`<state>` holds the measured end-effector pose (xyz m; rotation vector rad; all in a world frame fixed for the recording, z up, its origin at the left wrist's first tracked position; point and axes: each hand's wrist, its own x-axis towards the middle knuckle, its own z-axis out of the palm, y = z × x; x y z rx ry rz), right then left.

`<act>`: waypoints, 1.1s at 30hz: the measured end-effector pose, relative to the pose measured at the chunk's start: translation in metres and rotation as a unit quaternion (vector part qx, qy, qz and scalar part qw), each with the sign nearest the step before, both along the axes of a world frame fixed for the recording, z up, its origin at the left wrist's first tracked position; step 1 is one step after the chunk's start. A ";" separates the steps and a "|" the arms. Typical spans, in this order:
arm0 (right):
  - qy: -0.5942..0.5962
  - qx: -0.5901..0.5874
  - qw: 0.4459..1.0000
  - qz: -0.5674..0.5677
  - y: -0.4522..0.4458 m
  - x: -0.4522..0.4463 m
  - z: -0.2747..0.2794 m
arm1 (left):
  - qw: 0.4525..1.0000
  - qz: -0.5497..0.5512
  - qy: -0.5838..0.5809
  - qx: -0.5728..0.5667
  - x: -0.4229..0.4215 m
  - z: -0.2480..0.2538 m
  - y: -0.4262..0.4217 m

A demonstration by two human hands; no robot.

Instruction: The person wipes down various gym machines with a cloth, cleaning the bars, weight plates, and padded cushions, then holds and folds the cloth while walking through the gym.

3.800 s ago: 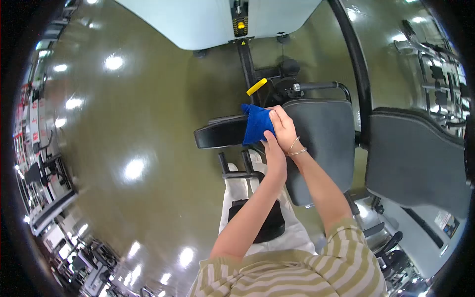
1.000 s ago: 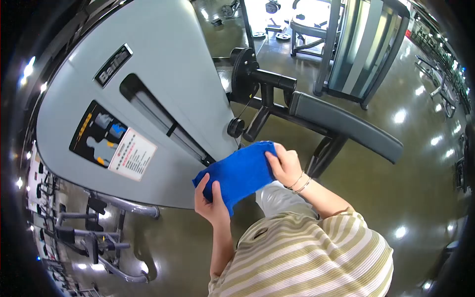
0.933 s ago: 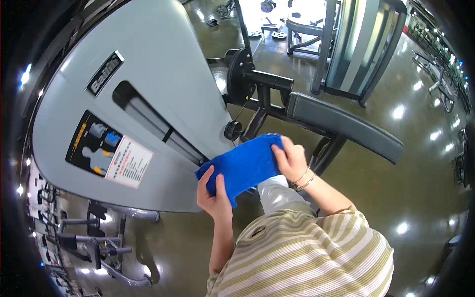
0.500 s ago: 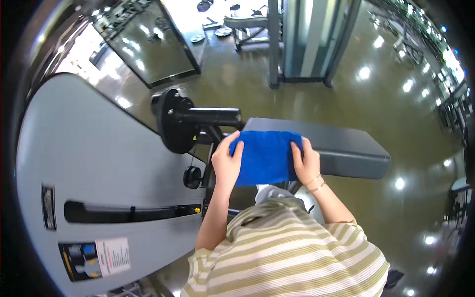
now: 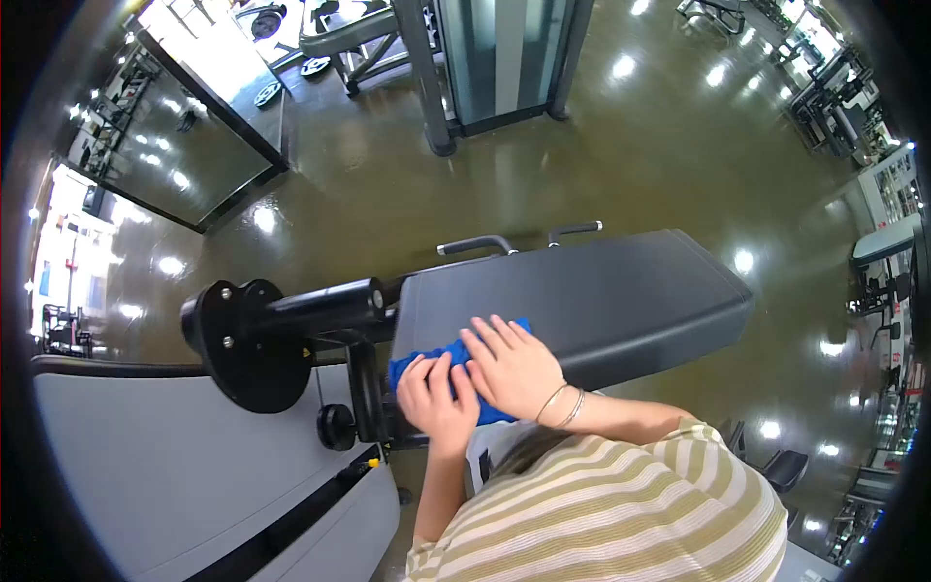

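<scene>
A blue cloth (image 5: 493,412) lies bunched on the near left end of a dark grey padded bench (image 5: 582,281). My left hand (image 5: 441,400) is on the cloth's left part, its fingers bent over the fabric and gripping it. Just right of it, my right hand (image 5: 516,373) lies flat across the cloth, fingers stretched toward the far side of the pad. The two hands nearly touch, and much of the cloth is hidden under them.
Left of the bench are a black round lever hub (image 5: 233,344) with a padded roller (image 5: 325,306) and a grey machine housing (image 5: 184,466). Two handles (image 5: 475,244) stick out behind the pad. A tall machine frame (image 5: 504,68) and a mirror (image 5: 184,126) stand beyond.
The cloth, held stretched between both hands before, is now down on the bench pad and bunched. My right hand has moved left and flattened over it. The view has shifted.
</scene>
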<state>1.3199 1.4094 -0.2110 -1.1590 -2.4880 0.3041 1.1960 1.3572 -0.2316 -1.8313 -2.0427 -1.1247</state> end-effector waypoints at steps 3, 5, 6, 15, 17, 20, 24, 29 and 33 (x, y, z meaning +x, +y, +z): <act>0.038 0.030 0.995 0.087 -0.009 0.008 -0.006 | 0.996 0.014 0.067 -0.060 0.002 0.003 -0.010; 0.065 0.037 0.996 0.055 -0.019 0.009 0.000 | 0.990 0.050 0.116 -0.067 0.008 -0.007 -0.016; 0.078 0.041 0.995 0.047 -0.018 0.012 -0.001 | 0.987 0.068 0.135 -0.063 0.012 -0.008 -0.017; 0.081 0.127 0.989 0.002 0.005 0.136 -0.018 | 0.982 -0.065 0.164 -0.065 0.112 0.002 0.028; 0.054 0.129 0.990 -0.028 0.017 0.186 -0.005 | 0.983 -0.107 0.142 -0.045 0.161 0.008 0.045; 0.058 0.201 0.973 -0.100 0.031 0.259 -0.014 | 0.979 -0.157 0.130 0.003 0.229 0.004 0.070; 0.033 0.227 0.958 -0.171 0.036 0.326 -0.012 | 0.968 -0.201 0.145 0.035 0.303 -0.003 0.094; 0.040 0.243 0.944 -0.220 0.039 0.327 -0.018 | 0.969 -0.219 0.086 0.078 0.312 -0.009 0.096; 0.051 0.261 0.937 -0.225 0.029 0.290 -0.027 | 0.967 -0.222 0.110 0.063 0.282 -0.012 0.086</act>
